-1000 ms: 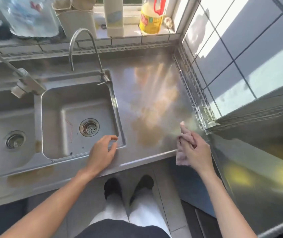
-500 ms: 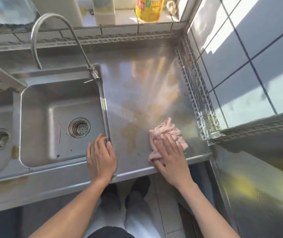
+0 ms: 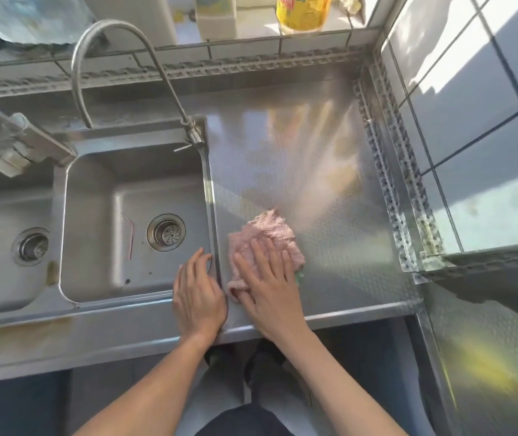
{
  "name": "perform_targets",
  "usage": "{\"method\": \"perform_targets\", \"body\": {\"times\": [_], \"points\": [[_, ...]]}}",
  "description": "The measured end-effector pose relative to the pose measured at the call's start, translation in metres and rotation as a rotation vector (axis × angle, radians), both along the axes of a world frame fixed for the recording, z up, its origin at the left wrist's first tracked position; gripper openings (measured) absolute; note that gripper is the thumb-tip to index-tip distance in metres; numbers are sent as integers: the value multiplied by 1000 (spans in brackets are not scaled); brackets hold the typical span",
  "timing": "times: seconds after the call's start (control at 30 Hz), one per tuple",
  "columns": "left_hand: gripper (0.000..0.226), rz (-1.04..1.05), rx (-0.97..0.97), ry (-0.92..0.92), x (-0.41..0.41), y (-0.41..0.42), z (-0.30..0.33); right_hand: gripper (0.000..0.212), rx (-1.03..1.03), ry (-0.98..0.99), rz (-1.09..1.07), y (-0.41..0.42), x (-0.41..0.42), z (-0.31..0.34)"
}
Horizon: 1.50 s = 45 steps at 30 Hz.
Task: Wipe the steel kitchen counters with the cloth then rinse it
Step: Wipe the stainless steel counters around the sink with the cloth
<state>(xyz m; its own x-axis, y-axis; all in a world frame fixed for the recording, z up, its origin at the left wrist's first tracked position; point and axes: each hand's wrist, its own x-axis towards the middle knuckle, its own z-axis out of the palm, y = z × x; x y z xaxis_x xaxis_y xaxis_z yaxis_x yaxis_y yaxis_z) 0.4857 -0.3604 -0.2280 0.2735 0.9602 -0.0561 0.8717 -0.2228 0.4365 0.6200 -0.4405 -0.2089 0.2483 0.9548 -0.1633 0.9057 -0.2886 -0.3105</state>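
Note:
A pink cloth (image 3: 262,231) lies bunched on the steel counter (image 3: 330,196), just right of the sink's rim. My right hand (image 3: 270,286) presses flat on the cloth with straight, spread fingers, covering its near half. My left hand (image 3: 197,294) rests flat on the counter's front corner at the sink's edge, fingertips over the rim of the right sink basin (image 3: 132,221). The two hands lie side by side, almost touching.
A curved tap (image 3: 119,62) arches over the right basin; a second basin (image 3: 2,243) and a sprayer head (image 3: 28,143) lie to the left. Bottles, one yellow (image 3: 303,11), stand on the tiled sill. A tiled wall (image 3: 471,121) bounds the counter's right side, with another steel surface (image 3: 487,357) beyond.
My right hand laid the cloth on the counter and slid it left toward the sink rim. My left hand settled flat at the sink corner and stayed there.

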Motion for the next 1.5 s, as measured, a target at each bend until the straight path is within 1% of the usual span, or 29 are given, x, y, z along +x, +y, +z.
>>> {"method": "perform_targets", "body": {"times": [0.07,0.13,0.17,0.23,0.3,0.37,0.43,0.53,0.6,0.67,0.77,0.83,0.93,1.03,1.07,1.1,1.17,1.23,1.3,1.37,1.43,1.5], "points": [[41,9,-14,11,2,0,1,63,18,-31,82,-24,25,0],[42,14,-16,11,3,0,1,62,-10,-56,80,-43,60,4],[42,13,-14,12,3,0,1,63,-43,-57,31,-48,79,7],[42,9,-11,20,3,0,1,66,-88,-50,-151,-44,110,13],[42,9,-16,25,4,-1,1,68,-119,-41,-348,-17,124,14],[42,6,-20,31,4,-1,2,66,-125,-34,-440,29,116,10],[43,6,-17,36,4,0,3,65,-89,-12,-387,72,87,7],[41,8,-9,52,5,-2,3,63,1,19,-160,92,33,6],[40,7,0,61,4,-2,3,63,47,19,-7,67,13,4],[40,1,-5,60,4,-2,2,63,68,36,91,23,17,1],[41,11,-18,45,4,-2,3,63,46,6,115,-42,51,-1],[40,11,-16,27,4,-2,4,64,4,-18,34,-70,85,3],[40,10,-18,22,4,-1,6,66,-67,-21,-256,-87,132,8],[44,17,-26,26,6,0,8,68,-60,-9,-582,-53,140,6],[45,15,-26,28,6,-1,8,68,-70,-25,-631,-34,132,4],[46,12,-24,31,6,-1,8,67,-79,-29,-631,-13,120,3],[47,15,-24,34,6,-1,8,66,-63,3,-505,22,86,3],[44,20,-29,38,6,-1,9,65,-21,19,-302,37,49,2],[36,8,-30,46,6,-2,9,65,-2,41,-107,25,22,1],[32,21,-48,19,6,-1,9,65,26,50,68,-9,21,0],[28,66,-85,-38,9,3,12,65,40,38,144,-51,47,-3],[31,95,-118,-102,17,11,17,69,21,-9,78,-86,84,-2]]}}
